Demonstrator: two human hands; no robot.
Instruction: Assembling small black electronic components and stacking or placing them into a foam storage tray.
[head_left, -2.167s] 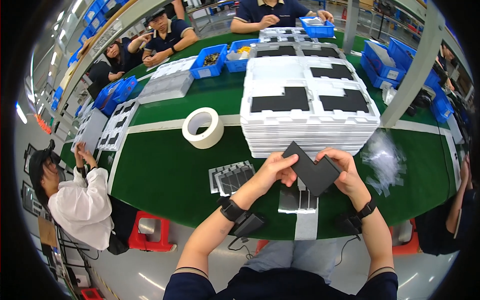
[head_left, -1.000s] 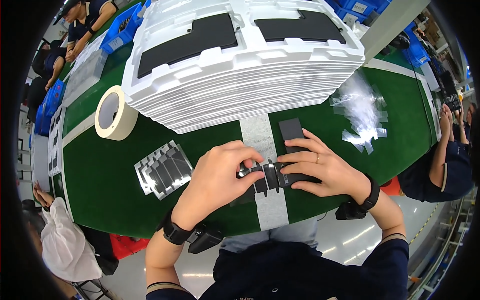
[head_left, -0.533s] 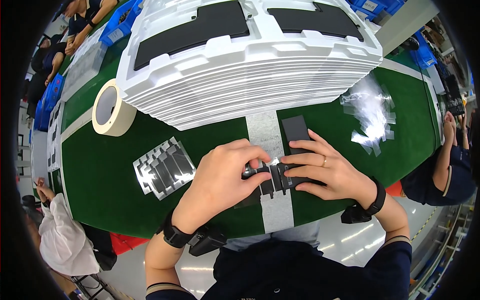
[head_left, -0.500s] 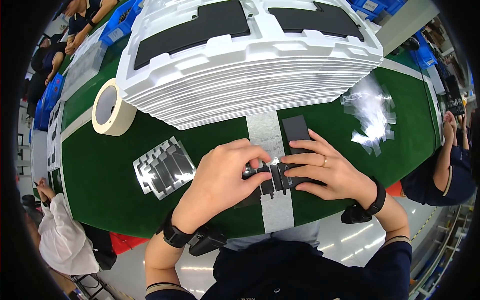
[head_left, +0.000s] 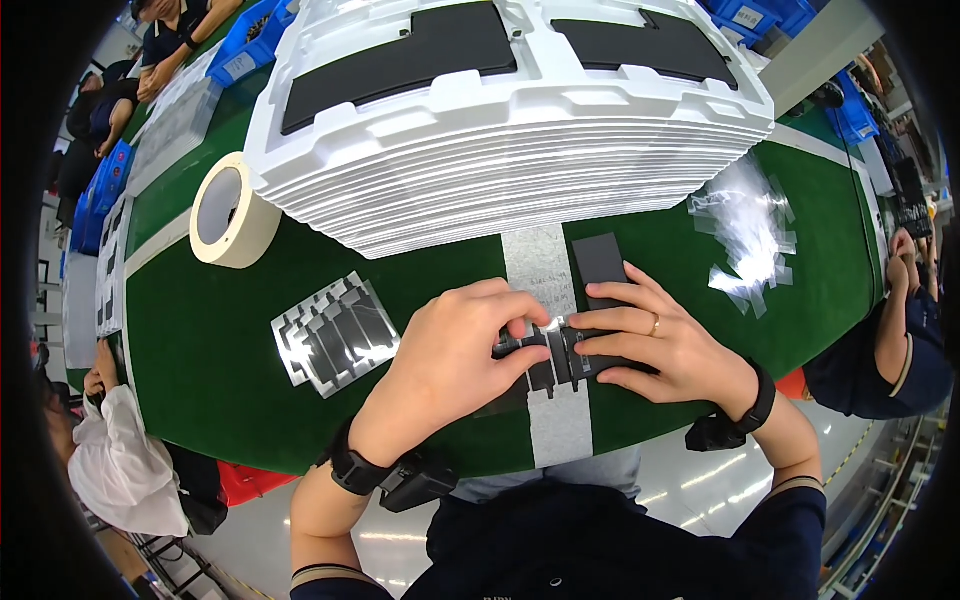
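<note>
My right hand (head_left: 670, 345) lies spread across a flat black L-shaped part (head_left: 600, 258), its fingers stretched out and pressing on the surface. My left hand (head_left: 450, 350) is closed in a pinch at the left end of that part, thumb toward the curled forefinger. Something dark and small shows between those fingers, but its kind is hidden. Just below the fingertips, short black strips with narrow tabs (head_left: 541, 377) lie beside the part's end. Left of my left hand rests a clear sheet carrying several black strips (head_left: 345, 335).
Ahead stands a tall stack of white plastic trays (head_left: 520, 170), with black L-shaped parts (head_left: 430, 55) in the top one. A masking tape roll (head_left: 235, 212) stands to its left. Clear film scraps (head_left: 745, 235) lie at the right on the green table mat (head_left: 220, 350). Co-workers sit on both sides.
The whole view has shifted slightly. My hands keep nearly the same pose on the black part, with the left still pinching and the right still flat.
</note>
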